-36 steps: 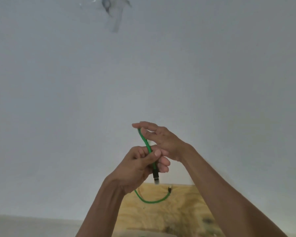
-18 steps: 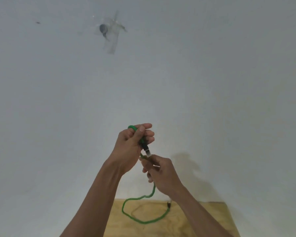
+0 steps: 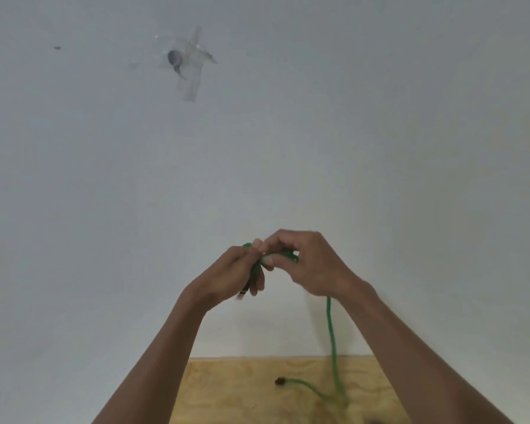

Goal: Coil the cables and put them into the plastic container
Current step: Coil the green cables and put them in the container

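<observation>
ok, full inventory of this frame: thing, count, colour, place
cable: 1, green; upper part looped between both hands, the rest hangs down to the board, far end with dark plug lying on it
wooden board: 1, light plywood, bottom centre
wall: 1, white-grey, fills most of the view
taped patch: 1, clear tape over a grey spot, upper left of centre on the wall
dark speck: 1, on the wall, far upper left
plastic container: not in view
left hand: 1, grips the cable's near end
right hand: 1, fingers curled round the cable loop
</observation>
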Demonstrator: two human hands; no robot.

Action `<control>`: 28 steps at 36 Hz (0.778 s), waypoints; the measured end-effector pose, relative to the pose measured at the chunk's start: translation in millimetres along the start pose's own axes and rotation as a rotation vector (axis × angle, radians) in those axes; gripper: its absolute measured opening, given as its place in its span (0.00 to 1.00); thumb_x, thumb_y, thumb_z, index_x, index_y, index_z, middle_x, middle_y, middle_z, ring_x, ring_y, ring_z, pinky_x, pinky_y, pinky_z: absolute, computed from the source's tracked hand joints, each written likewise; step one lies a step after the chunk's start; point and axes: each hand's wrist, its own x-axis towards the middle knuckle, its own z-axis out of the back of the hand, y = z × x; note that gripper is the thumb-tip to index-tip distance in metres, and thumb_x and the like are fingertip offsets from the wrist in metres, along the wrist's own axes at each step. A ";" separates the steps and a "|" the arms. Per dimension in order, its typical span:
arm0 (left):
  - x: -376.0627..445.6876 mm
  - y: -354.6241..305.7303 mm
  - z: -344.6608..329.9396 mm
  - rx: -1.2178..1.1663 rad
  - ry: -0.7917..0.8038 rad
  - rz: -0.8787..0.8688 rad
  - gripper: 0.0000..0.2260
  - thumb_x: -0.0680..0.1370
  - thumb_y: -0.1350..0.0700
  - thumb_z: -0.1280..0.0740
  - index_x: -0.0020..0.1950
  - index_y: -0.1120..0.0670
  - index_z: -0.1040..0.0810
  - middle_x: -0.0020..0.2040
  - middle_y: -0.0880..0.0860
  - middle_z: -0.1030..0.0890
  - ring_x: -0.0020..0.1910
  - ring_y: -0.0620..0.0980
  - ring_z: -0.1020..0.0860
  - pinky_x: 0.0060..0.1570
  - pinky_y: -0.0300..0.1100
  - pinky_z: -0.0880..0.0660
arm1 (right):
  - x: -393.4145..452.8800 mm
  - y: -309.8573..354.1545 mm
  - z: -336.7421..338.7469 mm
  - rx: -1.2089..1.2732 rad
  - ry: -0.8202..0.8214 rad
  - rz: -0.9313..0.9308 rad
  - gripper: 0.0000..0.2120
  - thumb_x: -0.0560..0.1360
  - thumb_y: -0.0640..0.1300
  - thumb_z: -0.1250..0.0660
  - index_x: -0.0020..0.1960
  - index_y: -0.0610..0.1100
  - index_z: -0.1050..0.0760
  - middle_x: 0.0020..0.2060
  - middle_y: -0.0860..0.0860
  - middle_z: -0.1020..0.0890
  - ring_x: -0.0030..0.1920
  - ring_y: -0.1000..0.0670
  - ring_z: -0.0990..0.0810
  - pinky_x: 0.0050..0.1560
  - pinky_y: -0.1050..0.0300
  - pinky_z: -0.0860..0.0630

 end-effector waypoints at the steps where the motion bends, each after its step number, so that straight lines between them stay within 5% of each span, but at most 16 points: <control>1: -2.9 -1.9 -1.6 -0.071 0.047 0.021 0.30 0.85 0.40 0.51 0.48 0.64 0.22 0.33 0.57 0.20 0.33 0.53 0.24 0.37 0.45 0.28 | 3.7 2.2 2.8 0.012 -0.006 0.016 0.05 0.75 0.39 0.28 0.46 0.49 0.19 0.37 0.54 0.15 0.40 0.51 0.17 0.45 0.54 0.21; 3: -8.0 -5.1 -5.5 -0.260 0.111 0.059 0.33 0.83 0.37 0.53 0.47 0.63 0.21 0.30 0.57 0.24 0.31 0.53 0.27 0.40 0.46 0.27 | 10.6 5.9 7.4 0.065 -0.049 0.032 0.04 0.71 0.39 0.24 0.43 0.44 0.18 0.34 0.54 0.16 0.37 0.55 0.19 0.39 0.60 0.25; 7: -18.5 -12.3 -15.9 -0.645 0.204 0.081 0.31 0.83 0.37 0.52 0.44 0.61 0.22 0.27 0.57 0.32 0.26 0.52 0.33 0.37 0.44 0.27 | 18.7 3.8 12.4 0.278 -0.105 0.022 0.09 0.65 0.36 0.19 0.40 0.37 0.18 0.34 0.44 0.17 0.36 0.48 0.20 0.40 0.54 0.23; 11: -24.3 -18.1 -19.3 -0.784 0.304 -0.003 0.20 0.84 0.46 0.43 0.45 0.59 0.23 0.27 0.54 0.31 0.27 0.51 0.34 0.37 0.45 0.27 | 15.5 -4.9 8.4 0.522 -0.047 -0.020 0.08 0.69 0.34 0.24 0.45 0.31 0.19 0.38 0.43 0.16 0.41 0.46 0.18 0.47 0.54 0.20; 14: -24.8 -21.7 -23.9 -0.845 0.343 -0.101 0.14 0.83 0.52 0.42 0.46 0.59 0.23 0.29 0.53 0.28 0.27 0.50 0.30 0.39 0.45 0.26 | 3.2 -8.0 1.1 0.693 0.004 -0.079 0.13 0.72 0.40 0.30 0.52 0.31 0.21 0.35 0.49 0.14 0.37 0.52 0.16 0.41 0.60 0.21; 16: -23.2 -25.3 -27.6 -0.816 0.320 -0.169 0.14 0.83 0.54 0.42 0.46 0.60 0.22 0.30 0.54 0.26 0.29 0.50 0.28 0.41 0.46 0.26 | -7.6 -9.3 -7.7 0.759 0.039 -0.090 0.18 0.72 0.45 0.29 0.53 0.31 0.24 0.30 0.51 0.16 0.31 0.53 0.17 0.32 0.61 0.24; 18: -19.3 -29.0 -27.8 -0.774 0.272 -0.230 0.13 0.83 0.56 0.41 0.47 0.60 0.21 0.33 0.55 0.23 0.31 0.51 0.26 0.43 0.46 0.26 | -17.4 -12.3 -16.8 0.789 0.035 -0.128 0.12 0.73 0.49 0.30 0.45 0.40 0.21 0.28 0.52 0.19 0.30 0.52 0.20 0.34 0.58 0.27; 19: -16.9 -30.6 -25.6 -0.762 0.245 -0.252 0.13 0.83 0.56 0.41 0.47 0.60 0.20 0.34 0.55 0.22 0.33 0.51 0.25 0.42 0.47 0.26 | -22.2 -12.7 -20.0 0.750 0.016 -0.174 0.07 0.75 0.48 0.32 0.40 0.46 0.20 0.28 0.53 0.20 0.31 0.51 0.22 0.35 0.56 0.27; 21: -11.3 -33.8 -18.6 -0.724 0.179 -0.275 0.12 0.83 0.55 0.40 0.50 0.60 0.20 0.36 0.56 0.21 0.35 0.52 0.22 0.38 0.49 0.27 | -29.7 -16.6 -28.5 0.559 -0.034 -0.238 0.16 0.80 0.40 0.36 0.37 0.53 0.18 0.32 0.53 0.18 0.32 0.50 0.24 0.35 0.52 0.26; 28: 7.7 -39.1 4.4 -0.630 -0.059 -0.293 0.10 0.82 0.60 0.39 0.53 0.64 0.22 0.41 0.55 0.16 0.40 0.52 0.18 0.50 0.43 0.21 | -45.7 -11.8 -39.0 0.485 -0.077 -0.322 0.11 0.80 0.42 0.34 0.61 0.44 0.20 0.37 0.52 0.17 0.27 0.52 0.30 0.31 0.60 0.28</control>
